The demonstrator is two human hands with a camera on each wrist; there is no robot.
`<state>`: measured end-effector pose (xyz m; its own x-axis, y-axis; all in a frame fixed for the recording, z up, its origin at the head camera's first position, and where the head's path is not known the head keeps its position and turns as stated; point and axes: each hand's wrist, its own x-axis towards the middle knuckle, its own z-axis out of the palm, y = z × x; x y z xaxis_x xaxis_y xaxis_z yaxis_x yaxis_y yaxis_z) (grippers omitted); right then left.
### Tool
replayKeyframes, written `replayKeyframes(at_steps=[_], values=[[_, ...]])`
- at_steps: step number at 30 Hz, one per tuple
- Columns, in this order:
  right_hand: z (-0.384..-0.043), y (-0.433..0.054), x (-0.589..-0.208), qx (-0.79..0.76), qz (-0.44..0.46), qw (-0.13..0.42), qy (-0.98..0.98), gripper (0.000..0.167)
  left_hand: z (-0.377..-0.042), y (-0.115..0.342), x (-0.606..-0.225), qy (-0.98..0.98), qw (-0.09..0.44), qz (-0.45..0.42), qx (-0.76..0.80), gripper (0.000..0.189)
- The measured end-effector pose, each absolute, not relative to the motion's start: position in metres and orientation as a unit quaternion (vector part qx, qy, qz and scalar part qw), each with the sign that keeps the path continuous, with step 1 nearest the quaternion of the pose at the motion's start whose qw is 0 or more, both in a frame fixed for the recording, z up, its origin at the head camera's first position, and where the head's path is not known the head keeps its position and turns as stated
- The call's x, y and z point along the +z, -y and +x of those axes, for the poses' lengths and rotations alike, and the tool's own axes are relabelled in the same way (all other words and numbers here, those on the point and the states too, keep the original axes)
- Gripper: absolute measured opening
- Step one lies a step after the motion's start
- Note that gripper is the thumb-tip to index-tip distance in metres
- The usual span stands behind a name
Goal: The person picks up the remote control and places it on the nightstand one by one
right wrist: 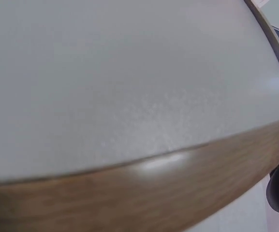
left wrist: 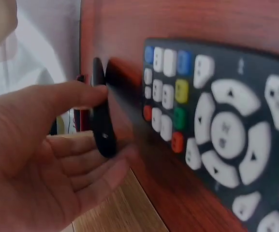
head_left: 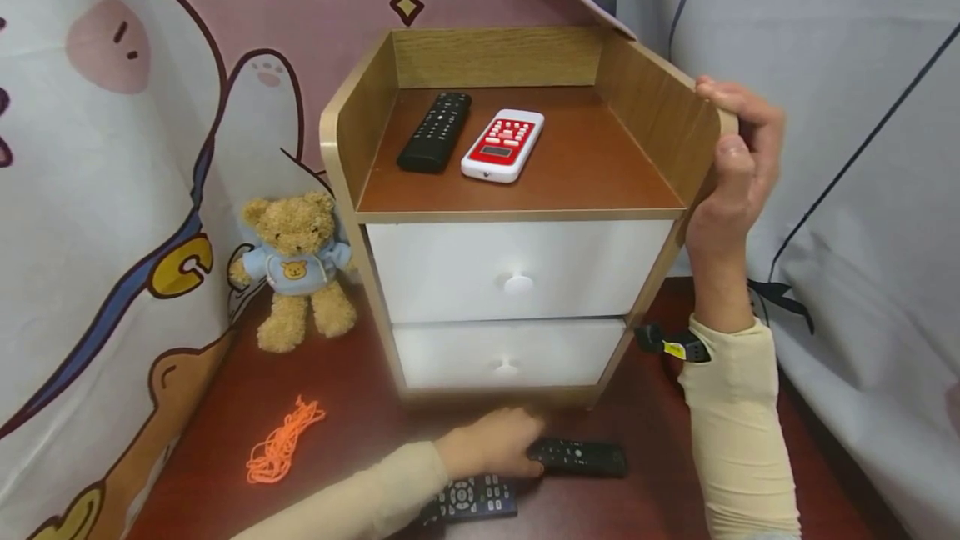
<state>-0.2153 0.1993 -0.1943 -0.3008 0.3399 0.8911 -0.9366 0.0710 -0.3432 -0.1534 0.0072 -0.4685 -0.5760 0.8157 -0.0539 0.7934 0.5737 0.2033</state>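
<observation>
My left hand (head_left: 495,442) pinches the left end of a black remote control (head_left: 579,457) in front of the cabinet. In the left wrist view the thumb of that hand (left wrist: 47,140) is against the remote (left wrist: 103,113), which appears edge-on, with the fingers on its other side. A second dark remote (head_left: 472,498) with a round button ring lies on the table, partly under my left forearm. My right hand (head_left: 738,157) grips the front edge of the right side panel of the small wooden cabinet (head_left: 521,215). The right wrist view shows a white drawer front (right wrist: 129,82) and wooden edge, no hand.
On the cabinet's top shelf lie a black remote (head_left: 437,133) and a white-and-red remote (head_left: 504,146). A teddy bear (head_left: 298,265) in a blue hoodie sits left of the cabinet. Orange cord (head_left: 285,442) lies bundled on the reddish table (head_left: 360,407). Both white drawers look closed.
</observation>
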Motion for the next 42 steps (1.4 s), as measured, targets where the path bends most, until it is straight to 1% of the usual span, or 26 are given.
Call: replayKeyframes(at_steps=[2,7,10,13,19,22,26,30,34,36,40,42], values=[[-0.215,-0.200,-0.194,0.621,0.287,0.517,0.515,0.033,-0.151,-0.008,-0.469,-0.882,0.065,0.461,0.068,0.037],[-0.216,-0.196,-0.195,0.629,0.292,0.519,0.500,0.032,-0.144,-0.007,-0.473,-0.883,0.042,0.466,0.039,0.046],[-0.216,-0.195,-0.196,0.623,0.288,0.519,0.509,0.033,-0.142,-0.007,-0.475,-0.880,0.032,0.474,0.013,0.043],[-0.215,-0.195,-0.195,0.617,0.279,0.521,0.520,0.035,-0.140,-0.008,-0.474,-0.877,0.042,0.478,0.005,0.039],[-0.215,-0.198,-0.194,0.617,0.278,0.522,0.519,0.034,-0.134,-0.013,-0.463,-0.885,0.089,0.457,0.021,0.037],[-0.215,-0.198,-0.194,0.619,0.281,0.522,0.516,0.034,-0.127,-0.012,-0.457,-0.879,0.079,0.469,0.018,0.037],[-0.215,-0.198,-0.195,0.620,0.281,0.520,0.516,0.034,-0.125,-0.009,-0.449,-0.871,0.059,0.484,0.060,0.041],[-0.214,-0.198,-0.195,0.619,0.281,0.518,0.518,0.033,-0.135,-0.001,-0.444,-0.860,0.053,0.485,0.151,0.046],[-0.213,-0.198,-0.195,0.623,0.281,0.518,0.514,0.032,-0.145,0.013,-0.432,-0.837,0.025,0.498,0.227,0.043],[-0.213,-0.197,-0.195,0.625,0.282,0.517,0.513,0.032,-0.149,0.020,-0.422,-0.825,-0.001,0.506,0.253,0.033],[-0.212,-0.196,-0.193,0.622,0.279,0.519,0.516,0.032,-0.154,0.030,-0.403,-0.802,-0.089,0.531,0.257,0.008],[-0.212,-0.194,-0.190,0.620,0.276,0.522,0.517,0.032,-0.156,0.032,-0.399,-0.797,-0.133,0.538,0.241,0.005]])
